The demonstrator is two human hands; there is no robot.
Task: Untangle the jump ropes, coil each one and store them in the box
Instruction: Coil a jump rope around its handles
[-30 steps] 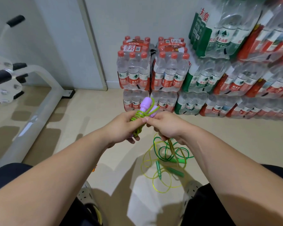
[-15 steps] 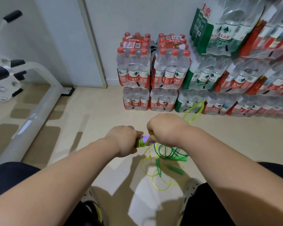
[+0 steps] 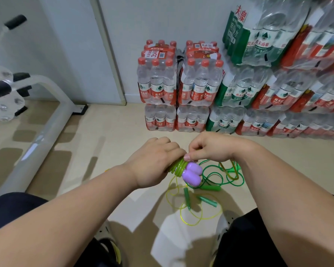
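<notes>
My left hand (image 3: 152, 162) grips a jump rope with two purple handles (image 3: 192, 173), its light green cord (image 3: 178, 166) wound in tight turns around them. My right hand (image 3: 210, 148) pinches the cord at the top of that coil with thumb and fingers. On the floor below lie tangled ropes: a dark green rope (image 3: 222, 176) with a green handle (image 3: 210, 188), and a yellow rope (image 3: 193, 214) with two green handles (image 3: 207, 201). No box is in view.
Stacked shrink-wrapped packs of water bottles (image 3: 178, 87) line the wall ahead and to the right. A white exercise machine frame (image 3: 39, 120) stands at the left. My knees and shoes (image 3: 108, 239) sit at the bottom edge.
The coil with the purple handles has turned so the handles point down toward me. My right hand has brought the loose loop of cord round and now pinches it at the coil.
</notes>
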